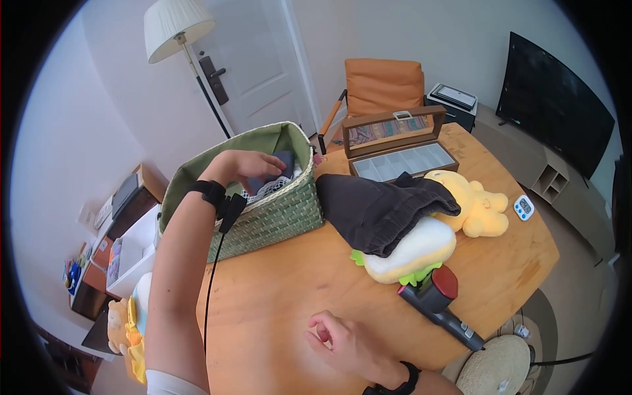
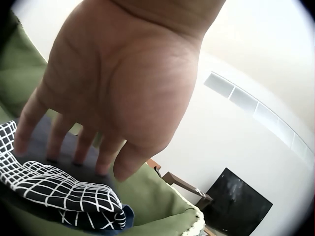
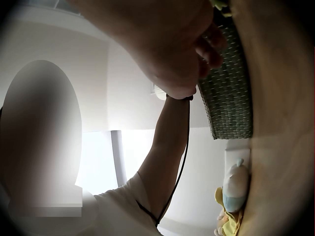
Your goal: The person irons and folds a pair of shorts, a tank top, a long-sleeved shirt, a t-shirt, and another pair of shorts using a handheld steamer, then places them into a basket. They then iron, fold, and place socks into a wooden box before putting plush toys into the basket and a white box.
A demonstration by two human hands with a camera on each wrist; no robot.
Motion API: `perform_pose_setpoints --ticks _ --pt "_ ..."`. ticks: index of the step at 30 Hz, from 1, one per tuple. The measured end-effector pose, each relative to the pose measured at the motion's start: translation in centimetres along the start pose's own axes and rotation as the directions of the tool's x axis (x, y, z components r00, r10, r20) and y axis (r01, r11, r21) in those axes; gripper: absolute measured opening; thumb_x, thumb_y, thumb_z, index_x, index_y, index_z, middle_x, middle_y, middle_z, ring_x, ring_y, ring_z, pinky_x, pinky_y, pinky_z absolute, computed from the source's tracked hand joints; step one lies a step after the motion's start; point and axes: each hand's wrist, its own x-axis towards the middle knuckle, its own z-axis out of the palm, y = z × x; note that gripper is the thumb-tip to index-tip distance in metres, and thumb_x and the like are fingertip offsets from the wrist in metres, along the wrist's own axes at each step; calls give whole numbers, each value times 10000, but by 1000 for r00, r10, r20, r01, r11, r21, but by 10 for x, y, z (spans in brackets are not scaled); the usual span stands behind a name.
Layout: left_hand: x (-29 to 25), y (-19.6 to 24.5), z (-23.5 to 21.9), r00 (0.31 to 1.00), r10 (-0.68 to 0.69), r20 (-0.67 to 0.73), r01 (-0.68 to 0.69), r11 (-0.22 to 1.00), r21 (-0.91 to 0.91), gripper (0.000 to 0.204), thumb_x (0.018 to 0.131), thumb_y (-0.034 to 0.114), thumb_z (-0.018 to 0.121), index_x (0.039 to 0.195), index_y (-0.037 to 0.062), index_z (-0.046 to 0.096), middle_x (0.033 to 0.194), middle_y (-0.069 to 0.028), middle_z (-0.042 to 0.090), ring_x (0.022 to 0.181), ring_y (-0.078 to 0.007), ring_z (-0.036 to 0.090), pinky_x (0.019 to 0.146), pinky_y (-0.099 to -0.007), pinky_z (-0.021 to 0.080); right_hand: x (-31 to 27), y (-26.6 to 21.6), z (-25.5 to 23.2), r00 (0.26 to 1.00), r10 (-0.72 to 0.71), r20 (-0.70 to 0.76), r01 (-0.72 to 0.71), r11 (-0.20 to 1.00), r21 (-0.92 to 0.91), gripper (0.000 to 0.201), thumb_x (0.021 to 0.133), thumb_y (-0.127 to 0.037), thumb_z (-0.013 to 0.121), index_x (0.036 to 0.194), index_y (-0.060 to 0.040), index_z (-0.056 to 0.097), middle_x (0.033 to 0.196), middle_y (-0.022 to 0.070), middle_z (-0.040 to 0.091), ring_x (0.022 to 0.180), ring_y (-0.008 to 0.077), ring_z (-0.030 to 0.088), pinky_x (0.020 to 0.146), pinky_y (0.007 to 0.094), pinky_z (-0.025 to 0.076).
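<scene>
The left hand (image 1: 247, 168) reaches into a green woven basket (image 1: 270, 220) lined with green cloth. In the left wrist view the left hand (image 2: 123, 83) has its fingers spread, with the tips on a dark grey cloth (image 2: 74, 152). Beside that lies a black-and-white checked cloth (image 2: 64, 189). The right hand (image 1: 349, 345) is over the wooden table near its front edge, fingers loosely curled and holding nothing; the right wrist view shows the same hand (image 3: 167, 54) near the basket (image 3: 226, 88).
Dark trousers (image 1: 375, 210) lie over a sandwich-shaped plush (image 1: 421, 247) beside a yellow plush (image 1: 477, 204). A handheld vacuum (image 1: 441, 309), a small timer (image 1: 524, 207) and an opened compartment box (image 1: 401, 161) are on the table (image 1: 263, 296). A lamp (image 1: 179, 29) stands behind the basket.
</scene>
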Motion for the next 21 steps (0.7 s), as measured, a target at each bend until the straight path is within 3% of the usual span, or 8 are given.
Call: perform_pose_setpoints --ticks 6,10,13,14,15,17,19,21 --pt "14 20 11 988 -127 93 116 986 118 639 1038 227 482 1630 175 246 1692 -128 190 1528 -400 241 1121 -624 409 1 -3 -6 999 -6 49 6 1000 -2 182 948 -191 691 1016 -64 581 711 107 659 600 289 665 514 409 497" --pt "21 19 6 991 -124 51 117 986 115 595 1019 206 502 1591 137 354 1652 -150 306 1475 -358 377 1150 -543 406 0 -1 -5 999 -27 30 27 1000 13 167 949 -188 687 1000 -67 583 728 115 663 613 307 664 526 417 500" --pt "37 15 5 958 280 -69 -201 819 538 450 980 226 564 1403 76 596 1440 -209 573 1299 -326 577 1068 -442 482 -2 -1 -5 998 -23 60 20 999 49 146 950 -180 678 978 -71 585 747 114 669 642 334 664 552 426 506" --pt "24 32 26 776 478 -411 -215 814 540 369 958 246 597 1266 49 649 1295 -214 637 1195 -317 622 1009 -417 500 -2 -2 -4 997 -62 49 60 998 37 136 949 -166 678 971 -63 592 731 95 649 615 286 644 550 399 500" --pt "11 49 48 446 585 -677 -228 806 547 320 937 267 629 1128 21 703 1150 -218 701 1092 -307 667 950 -393 519 -1 -2 -4 994 -101 37 101 995 21 126 948 -153 678 964 -56 599 714 75 629 589 239 625 549 372 493" --pt "-7 73 90 385 748 -541 -484 662 572 333 902 346 691 1009 30 690 933 -191 707 927 -341 690 827 -420 545 -1 -2 -3 995 -95 35 94 995 21 121 946 -155 675 951 -60 601 715 72 630 592 241 625 552 374 493" --pt "-52 110 138 709 609 -356 -249 688 681 461 894 492 675 943 37 738 827 -140 729 828 -347 718 774 -414 569 -1 -1 -1 994 -99 39 98 995 11 116 944 -157 671 939 -64 602 717 68 631 595 243 626 555 376 493" --pt "-47 113 177 815 509 -277 -98 593 799 625 883 651 607 856 49 775 768 -132 736 781 -363 731 755 -428 588 -1 2 2 991 -127 37 129 990 -51 123 939 -170 675 935 -70 603 705 64 629 586 244 623 553 377 492"
